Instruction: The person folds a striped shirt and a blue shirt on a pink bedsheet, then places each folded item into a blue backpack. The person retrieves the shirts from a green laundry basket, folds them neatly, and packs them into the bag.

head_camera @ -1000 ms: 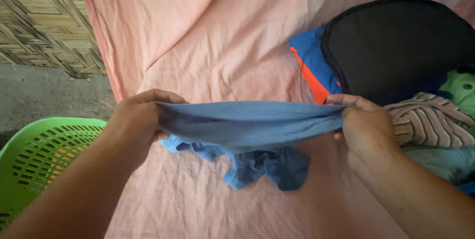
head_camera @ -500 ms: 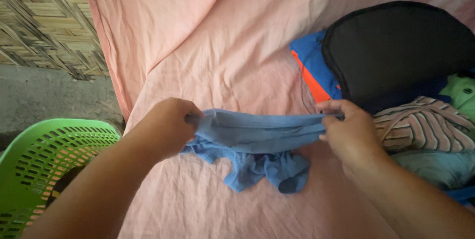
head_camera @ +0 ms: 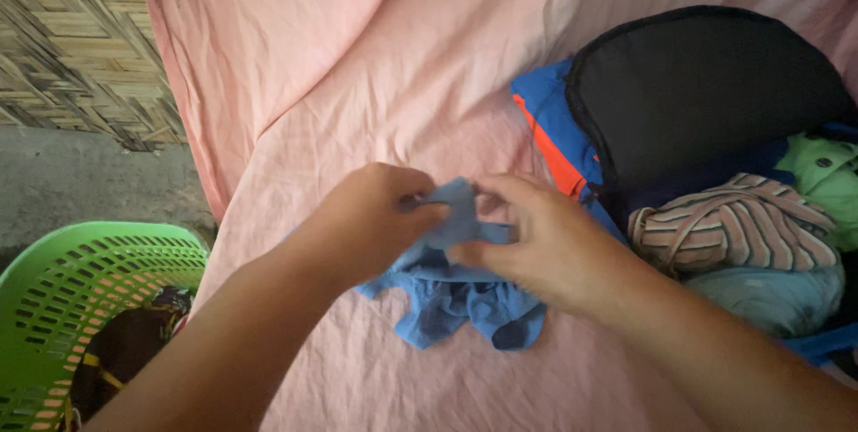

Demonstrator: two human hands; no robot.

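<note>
Both hands have come together since the earlier views, where they held the small blue cloth garment stretched wide between them; now the left hand and the right hand meet above its middle, and the garment is bunched into a narrow fold. The left fingers pinch the upper edge of the blue cloth against the thumb. The right fingers are partly spread, their tips touching the same fold while the thumb presses the cloth from below. The rest of the garment hangs crumpled under the hands and lies on the pink bedsheet.

Nearest, at the lower left, stands a bright green slotted plastic laundry basket; inside it lies something dark with a yellow strip, too shadowed to tell apart.

To the right of the hands lies a pile of clothes: a brown-and-white striped garment on top of a pale blue one, with a light green shirt at the edge of the view. Behind them sits a black rounded fabric bag resting on a blue cloth with an orange stripe.

The wrinkled bedsheet rises farther back. At the far left are a grey concrete floor and a woven bamboo wall.
</note>
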